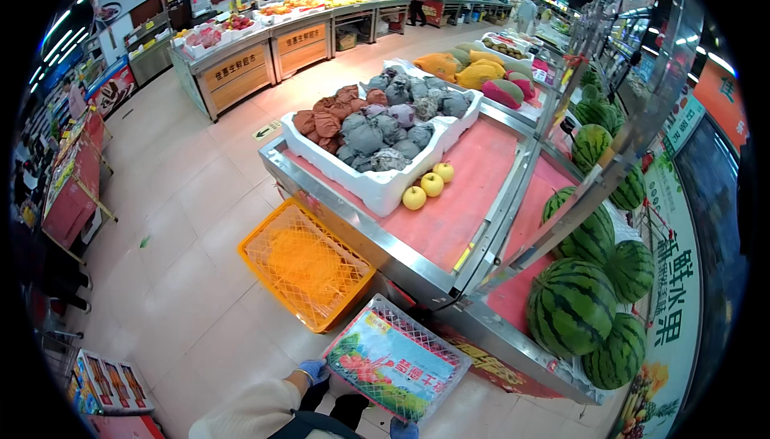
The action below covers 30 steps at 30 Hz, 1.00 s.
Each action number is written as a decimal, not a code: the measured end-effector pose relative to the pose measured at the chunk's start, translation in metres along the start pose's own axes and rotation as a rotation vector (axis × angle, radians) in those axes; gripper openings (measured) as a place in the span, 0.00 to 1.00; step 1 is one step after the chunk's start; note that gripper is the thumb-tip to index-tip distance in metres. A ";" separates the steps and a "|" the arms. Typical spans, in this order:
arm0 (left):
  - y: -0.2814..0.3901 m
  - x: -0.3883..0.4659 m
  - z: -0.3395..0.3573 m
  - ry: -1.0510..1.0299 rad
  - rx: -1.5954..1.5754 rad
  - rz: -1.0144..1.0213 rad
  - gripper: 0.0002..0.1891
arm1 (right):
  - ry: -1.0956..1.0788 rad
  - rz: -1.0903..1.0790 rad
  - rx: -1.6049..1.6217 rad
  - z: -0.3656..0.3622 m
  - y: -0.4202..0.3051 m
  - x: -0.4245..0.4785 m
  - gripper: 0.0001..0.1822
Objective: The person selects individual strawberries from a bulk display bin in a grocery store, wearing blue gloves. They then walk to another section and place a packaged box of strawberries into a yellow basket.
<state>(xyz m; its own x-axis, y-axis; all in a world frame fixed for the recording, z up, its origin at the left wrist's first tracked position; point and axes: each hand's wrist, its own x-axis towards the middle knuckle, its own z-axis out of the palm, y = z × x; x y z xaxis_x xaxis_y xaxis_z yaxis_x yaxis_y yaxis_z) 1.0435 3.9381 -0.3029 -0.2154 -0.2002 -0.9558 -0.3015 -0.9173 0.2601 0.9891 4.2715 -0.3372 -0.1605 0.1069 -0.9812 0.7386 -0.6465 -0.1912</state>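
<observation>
My left hand point(314, 371), in a blue glove, grips the left edge of a shallow plastic crate point(400, 361) with a printed fruit cover. At the crate's lower edge, near the bottom of the view, my right hand point(404, 429), also gloved in blue, holds it; its fingers are partly hidden. Just beyond the crate, an orange plastic basket point(248, 251) with orange netting material inside stands beside the metal-edged display stand. Three yellow apples point(432, 184) and another like them sit on the stand's pink surface, touching or close to a white foam box point(376, 189) of paper-wrapped fruit.
Large watermelons point(571, 306) lie on the stand's right part, behind a slanted metal post point(577, 198). Net-wrapped melons point(481, 75) are farther back. Boxes point(111, 382) stand at the lower left. A fruit counter point(240, 72) crosses the background, with people near its far end.
</observation>
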 end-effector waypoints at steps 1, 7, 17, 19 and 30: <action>0.000 0.004 -0.003 -0.008 0.001 0.023 0.06 | -0.001 0.003 -0.004 0.001 0.001 0.000 0.15; -0.007 0.016 -0.008 -0.033 -0.007 0.050 0.06 | -0.008 0.020 -0.019 0.001 0.002 0.001 0.15; -0.016 0.007 0.001 -0.029 0.011 0.065 0.09 | -0.066 0.065 0.053 0.007 0.013 0.007 0.16; -0.016 -0.001 0.005 -0.066 0.048 0.027 0.09 | -0.091 0.085 0.090 0.008 0.020 0.011 0.16; -0.034 0.010 0.022 -0.096 0.252 -0.043 0.10 | -0.209 0.287 0.217 0.040 0.045 -0.008 0.16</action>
<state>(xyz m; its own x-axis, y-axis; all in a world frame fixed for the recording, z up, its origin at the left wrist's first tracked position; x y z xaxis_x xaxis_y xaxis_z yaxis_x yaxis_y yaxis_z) 1.0309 3.9750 -0.3181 -0.2814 -0.1183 -0.9523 -0.5309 -0.8075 0.2572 0.9978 4.2112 -0.3370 -0.1146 -0.2421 -0.9635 0.6214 -0.7742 0.1206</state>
